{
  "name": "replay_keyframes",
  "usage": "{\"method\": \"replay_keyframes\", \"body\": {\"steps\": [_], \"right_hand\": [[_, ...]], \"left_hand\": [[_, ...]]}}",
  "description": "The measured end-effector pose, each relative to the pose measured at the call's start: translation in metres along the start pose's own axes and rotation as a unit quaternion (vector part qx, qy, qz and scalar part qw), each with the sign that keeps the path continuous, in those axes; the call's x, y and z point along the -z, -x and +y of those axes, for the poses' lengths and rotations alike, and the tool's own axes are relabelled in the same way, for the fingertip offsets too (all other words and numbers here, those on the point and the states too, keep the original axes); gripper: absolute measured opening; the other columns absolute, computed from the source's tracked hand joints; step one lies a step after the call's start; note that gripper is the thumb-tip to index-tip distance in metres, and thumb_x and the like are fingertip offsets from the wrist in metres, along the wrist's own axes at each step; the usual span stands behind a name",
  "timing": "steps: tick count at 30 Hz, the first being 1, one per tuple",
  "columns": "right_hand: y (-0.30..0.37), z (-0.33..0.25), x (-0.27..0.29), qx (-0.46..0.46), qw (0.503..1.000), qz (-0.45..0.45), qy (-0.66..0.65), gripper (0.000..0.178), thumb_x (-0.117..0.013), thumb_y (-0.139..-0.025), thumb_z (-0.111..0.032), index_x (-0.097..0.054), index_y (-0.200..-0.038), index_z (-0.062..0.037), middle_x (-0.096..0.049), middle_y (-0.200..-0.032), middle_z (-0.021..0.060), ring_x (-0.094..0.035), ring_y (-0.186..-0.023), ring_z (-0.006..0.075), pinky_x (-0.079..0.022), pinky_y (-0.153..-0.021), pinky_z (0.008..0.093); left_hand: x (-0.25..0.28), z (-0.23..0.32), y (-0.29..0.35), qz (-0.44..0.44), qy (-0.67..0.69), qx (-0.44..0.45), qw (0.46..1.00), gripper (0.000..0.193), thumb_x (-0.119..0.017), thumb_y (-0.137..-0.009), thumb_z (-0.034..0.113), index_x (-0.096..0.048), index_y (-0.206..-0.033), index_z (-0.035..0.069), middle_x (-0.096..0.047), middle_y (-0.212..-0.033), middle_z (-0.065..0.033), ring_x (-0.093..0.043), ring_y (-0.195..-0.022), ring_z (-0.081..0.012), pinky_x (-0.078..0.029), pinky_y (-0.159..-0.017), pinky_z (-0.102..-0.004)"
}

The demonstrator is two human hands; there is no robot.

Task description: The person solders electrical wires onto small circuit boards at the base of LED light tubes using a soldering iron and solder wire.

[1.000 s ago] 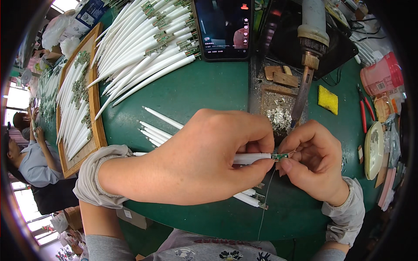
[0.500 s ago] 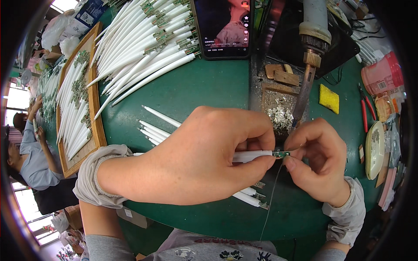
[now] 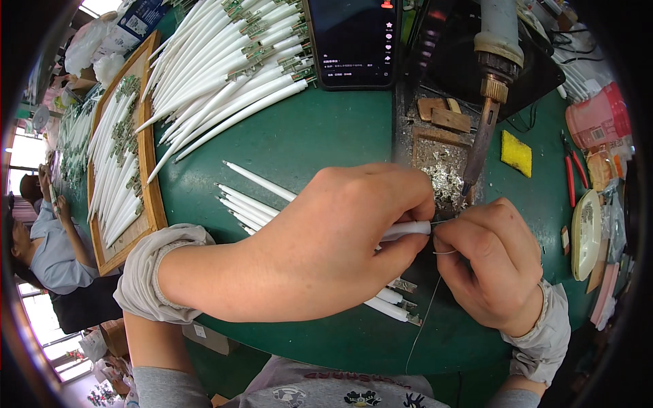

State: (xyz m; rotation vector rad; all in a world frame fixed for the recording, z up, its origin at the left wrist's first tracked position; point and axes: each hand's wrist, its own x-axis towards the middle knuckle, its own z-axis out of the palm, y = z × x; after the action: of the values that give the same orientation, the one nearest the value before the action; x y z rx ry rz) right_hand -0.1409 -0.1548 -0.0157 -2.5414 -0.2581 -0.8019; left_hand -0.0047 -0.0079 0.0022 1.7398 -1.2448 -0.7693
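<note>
My left hand is closed round a slim white tube, thumb and forefinger pinching it close to its right end. Just beyond that end, the fingers of my right hand are bent together on a thin wire; the green circuit board at the tube's end does not show now. A fine strand hangs from near the right fingertips toward the table's front edge. Above both hands, a soldering iron points down over a tray of solder scraps. More white tubes lie behind and under my left hand.
A large pile of white tubes with circuit boards lies at the back left, beside a wood-framed tray. Behind stands a phone. At right are a yellow sponge, red-handled pliers and a dish. Another person sits far left.
My right hand has turned and lowered slightly, its fingers curling in more. The circuit board at the tube's end has gone out of sight. The phone's picture has darkened.
</note>
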Motion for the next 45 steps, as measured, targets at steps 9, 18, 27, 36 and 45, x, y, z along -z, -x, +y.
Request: {"method": "replay_keyframes", "body": {"steps": [9,18,27,36,45], "right_hand": [[-0.002,-0.006,0.001,-0.097,0.994,-0.021,-0.037,0.024,-0.068,-0.061,0.009,-0.061,-0.081,-0.0008,-0.058,-0.074,0.0079,-0.056,-0.059,0.0180,-0.045,-0.049,0.0270],[-0.003,-0.005,0.006,-0.126,0.985,-0.047,-0.108,0.020,-0.067,-0.066,0.010,-0.060,-0.081,-0.0005,-0.057,-0.075,0.0063,-0.054,-0.057,0.0114,-0.043,-0.048,0.0225],[-0.002,-0.007,0.011,-0.205,0.973,-0.054,-0.092,0.015,-0.069,-0.069,0.004,-0.061,-0.081,-0.0015,-0.055,-0.069,0.0073,-0.055,-0.054,0.0177,-0.044,-0.046,0.0277],[-0.001,-0.004,0.006,-0.143,0.988,-0.020,-0.053,0.017,-0.069,-0.067,0.004,-0.060,-0.081,-0.0001,-0.056,-0.069,0.0092,-0.056,-0.057,0.0227,-0.044,-0.049,0.0301],[-0.005,0.008,0.021,-0.303,0.902,-0.095,-0.292,0.029,-0.063,-0.085,-0.006,-0.044,-0.105,0.0006,-0.062,-0.086,0.0085,-0.063,-0.070,0.0133,-0.044,-0.052,0.0192]], "left_hand": [[-0.003,-0.005,0.001,0.022,-0.076,-0.086,0.993,0.015,-0.066,-0.075,-0.001,-0.060,-0.089,0.000,-0.059,-0.083,-0.0116,-0.059,-0.075,-0.0279,-0.049,-0.064,-0.0328],[0.001,-0.003,0.000,-0.024,-0.005,-0.039,0.999,0.011,-0.066,-0.076,0.000,-0.060,-0.085,-0.001,-0.058,-0.079,-0.0094,-0.057,-0.071,-0.0197,-0.048,-0.060,-0.0297],[0.009,0.005,-0.003,-0.046,0.096,0.098,0.989,0.007,-0.065,-0.082,0.001,-0.060,-0.085,-0.003,-0.057,-0.080,-0.0024,-0.054,-0.074,-0.0057,-0.044,-0.059,-0.0209],[0.009,0.006,-0.004,-0.034,0.113,0.116,0.986,0.006,-0.064,-0.083,0.001,-0.062,-0.086,-0.004,-0.059,-0.082,-0.0032,-0.055,-0.076,-0.0058,-0.045,-0.062,-0.0195],[0.010,0.003,-0.006,0.007,0.083,0.066,0.994,0.007,-0.062,-0.084,0.000,-0.060,-0.087,-0.006,-0.058,-0.082,-0.0037,-0.055,-0.075,-0.0059,-0.044,-0.058,-0.0182]]}}
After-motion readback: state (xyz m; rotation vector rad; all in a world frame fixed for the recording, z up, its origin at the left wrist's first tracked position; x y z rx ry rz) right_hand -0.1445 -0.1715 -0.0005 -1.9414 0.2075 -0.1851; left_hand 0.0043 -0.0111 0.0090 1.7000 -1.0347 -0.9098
